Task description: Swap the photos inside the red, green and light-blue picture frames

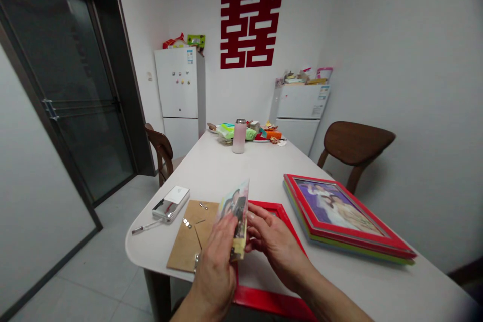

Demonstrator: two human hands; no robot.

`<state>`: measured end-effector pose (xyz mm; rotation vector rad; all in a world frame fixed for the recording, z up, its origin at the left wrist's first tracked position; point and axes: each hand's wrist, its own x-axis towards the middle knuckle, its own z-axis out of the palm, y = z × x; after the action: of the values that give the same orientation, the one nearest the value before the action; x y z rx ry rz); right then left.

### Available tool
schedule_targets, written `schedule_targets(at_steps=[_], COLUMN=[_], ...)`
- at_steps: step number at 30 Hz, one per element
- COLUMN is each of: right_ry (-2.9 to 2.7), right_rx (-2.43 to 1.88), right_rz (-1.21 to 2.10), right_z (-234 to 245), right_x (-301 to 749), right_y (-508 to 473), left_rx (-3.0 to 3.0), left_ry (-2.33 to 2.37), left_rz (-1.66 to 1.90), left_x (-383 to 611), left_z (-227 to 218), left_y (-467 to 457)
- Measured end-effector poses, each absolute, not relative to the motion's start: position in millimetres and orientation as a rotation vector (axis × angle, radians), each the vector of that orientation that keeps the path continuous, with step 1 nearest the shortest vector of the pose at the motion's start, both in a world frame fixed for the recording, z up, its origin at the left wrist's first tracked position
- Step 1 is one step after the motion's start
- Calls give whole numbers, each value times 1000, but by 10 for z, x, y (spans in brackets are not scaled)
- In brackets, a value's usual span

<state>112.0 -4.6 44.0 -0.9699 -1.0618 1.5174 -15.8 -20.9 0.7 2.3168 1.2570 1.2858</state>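
Observation:
A photo print (240,206), perhaps several together, stands tilted on edge above the table. My left hand (216,261) is closed on its left side, fingers laid across the picture. My right hand (277,241) has its fingers bent round the right edge, the fingertips partly hidden behind it. Beneath my hands lies a red picture frame (269,298), partly covered by them. To the left is a brown backing board (184,246) with metal clips and a narrow stand slit; my left hand overlaps its right side.
Several framed pictures (339,206) are stacked at the right. A silver device (170,205) with a short cable lies near the left edge. Farther back stand a pink bottle (239,137) and a heap of snack bags (226,132). Wooden chairs (354,142) flank the white table (211,173).

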Motion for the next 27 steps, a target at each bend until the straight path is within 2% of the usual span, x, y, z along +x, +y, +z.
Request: schedule_targets(at_steps=[5,8,11,15,20,27], right_ry=[-857,-760,-736,-810,-971,-1085], right_rx=[-1153,-1022,-954,-1162,-1343,-1408], right_rz=[1467,1534,1416,1356,1323,1314], right_z=[230,81,76,171,165,-9], right_x=[1188,1265,1432,1725,1870,1815], right_y=[-69,-51,-10,45,76,208], left_rx=[1573,1205,1076,1229,1780,2131], left_ry=[1152,1007,906,967,1365,1399], left_rz=[1576,1526,1497,1365,1001,642], left_x=[21,151,170,37,-75,-55], left_z=[241,282,218,78,58,85], left_y=[-327,-381,-349,-276,-332,-372])
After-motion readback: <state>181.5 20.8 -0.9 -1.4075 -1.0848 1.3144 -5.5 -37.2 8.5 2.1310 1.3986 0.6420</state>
